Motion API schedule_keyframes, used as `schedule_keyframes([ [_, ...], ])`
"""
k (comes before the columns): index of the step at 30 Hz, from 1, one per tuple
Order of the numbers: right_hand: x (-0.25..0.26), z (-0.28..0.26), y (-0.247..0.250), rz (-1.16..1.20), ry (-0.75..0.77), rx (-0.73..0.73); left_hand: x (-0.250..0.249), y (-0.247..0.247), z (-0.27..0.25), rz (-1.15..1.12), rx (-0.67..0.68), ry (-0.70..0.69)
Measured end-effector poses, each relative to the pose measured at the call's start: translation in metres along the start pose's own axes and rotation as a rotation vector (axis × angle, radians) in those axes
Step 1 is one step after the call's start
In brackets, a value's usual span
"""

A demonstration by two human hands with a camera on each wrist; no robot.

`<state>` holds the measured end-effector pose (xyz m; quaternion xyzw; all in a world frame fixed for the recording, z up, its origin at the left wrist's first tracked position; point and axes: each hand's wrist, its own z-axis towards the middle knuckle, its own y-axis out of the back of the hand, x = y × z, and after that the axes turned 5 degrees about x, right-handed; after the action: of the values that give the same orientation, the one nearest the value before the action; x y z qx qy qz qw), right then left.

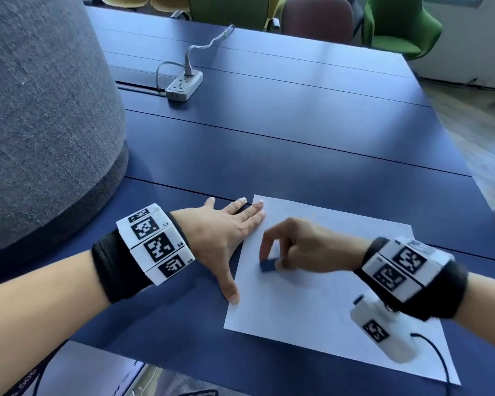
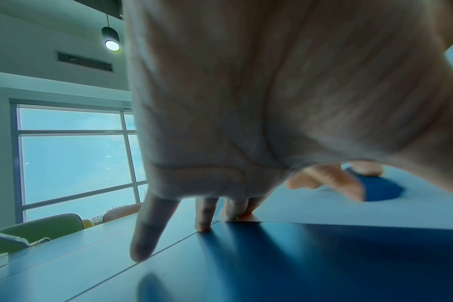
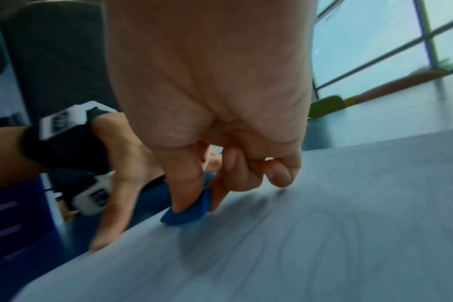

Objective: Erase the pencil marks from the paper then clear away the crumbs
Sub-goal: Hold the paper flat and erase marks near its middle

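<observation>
The blue table (image 1: 297, 124) carries everything. A grey upholstered seat back (image 1: 40, 110) bulks against its left edge, and a power strip (image 1: 184, 84) with a cable sits toward the far left part. The paper (image 1: 312, 304) lies near the table's near edge, turned a little askew. My left hand (image 1: 223, 235) lies flat with fingers straight and spread, straddling the paper's left edge: two fingertips (image 2: 242, 214) press on the far left corner of the paper, the other fingers rest on the table just beyond it, and the thumb meets the left edge nearer me. My right hand (image 1: 303, 247) is over the left half of the paper, thumb and forefinger pinching the blue eraser (image 3: 192, 208), whose lower edge touches the sheet. Faint curved pencil marks (image 3: 323, 235) show on the paper beside the eraser, blurred.
</observation>
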<state>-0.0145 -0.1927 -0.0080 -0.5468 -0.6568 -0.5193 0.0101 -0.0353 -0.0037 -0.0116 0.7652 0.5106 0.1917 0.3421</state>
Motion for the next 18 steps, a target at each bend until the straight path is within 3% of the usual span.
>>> schedule_keyframes([
  [4, -0.009, 0.011, 0.009, 0.078, -0.064, -0.223, 0.001, -0.002, 0.0, -0.003, -0.001, -0.007],
  [9, 0.003, -0.009, -0.01, 0.04, 0.025, 0.093, 0.002, -0.002, 0.002, 0.016, 0.011, -0.001],
  [11, -0.001, 0.002, 0.003, 0.02, 0.001, 0.003, 0.002, -0.002, 0.002, 0.017, 0.008, -0.003],
  [15, -0.019, 0.027, 0.028, 0.072, -0.081, -0.337, 0.003, -0.002, 0.0, 0.013, -0.009, -0.009],
  [18, -0.016, 0.02, 0.018, 0.099, -0.064, -0.234, 0.003, -0.003, 0.001, -0.006, -0.001, -0.016],
])
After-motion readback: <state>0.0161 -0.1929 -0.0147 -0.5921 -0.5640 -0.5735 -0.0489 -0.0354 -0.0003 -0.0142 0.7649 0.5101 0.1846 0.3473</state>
